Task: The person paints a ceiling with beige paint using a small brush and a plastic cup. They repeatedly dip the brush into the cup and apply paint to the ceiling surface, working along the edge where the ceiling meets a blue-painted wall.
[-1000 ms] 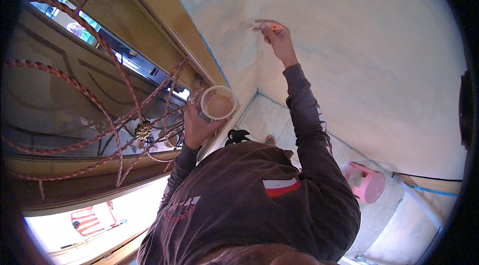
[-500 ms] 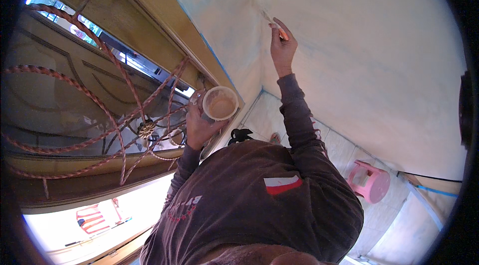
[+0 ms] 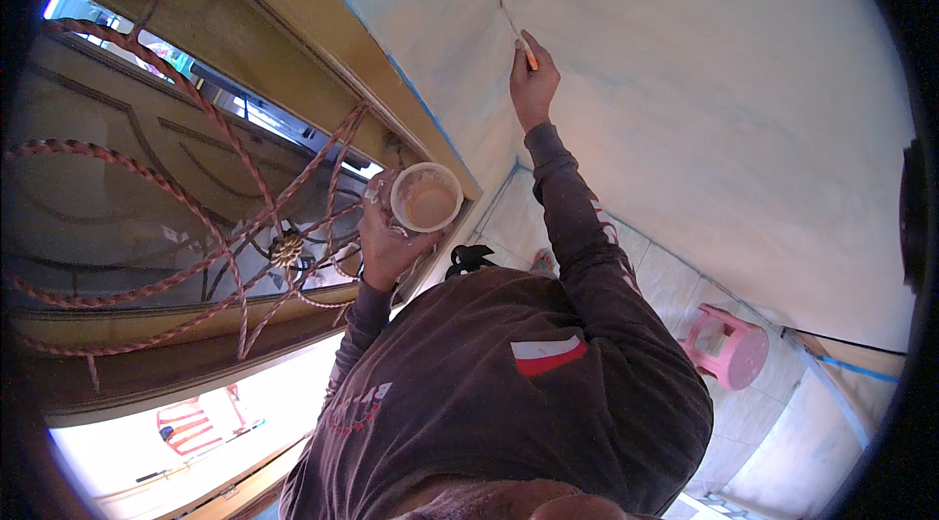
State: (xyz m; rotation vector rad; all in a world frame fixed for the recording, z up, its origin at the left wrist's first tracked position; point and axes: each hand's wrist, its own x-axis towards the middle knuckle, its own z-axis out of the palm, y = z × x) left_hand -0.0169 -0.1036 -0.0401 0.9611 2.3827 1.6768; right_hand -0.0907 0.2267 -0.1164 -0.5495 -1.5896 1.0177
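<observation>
My right hand is raised and closed around a slim paintbrush with an orange part on its handle. The brush's tip meets the pale wall near the corner where two wall faces join. My left hand, smeared with pale paint, grips a round plastic tub from its left side. Inside the tub is some pinkish-beige paint, well below the rim. The tub is held in front of my chest, close to a window frame.
To the left is a yellowish-brown window frame with twisted metal grille bars. A blue line edges the wall beside it. A pink plastic stool lies on the grey tiled floor by the wall at right.
My right hand and the brush have moved a little left and farther up the wall, toward the corner. My left hand and the tub have shifted slightly.
</observation>
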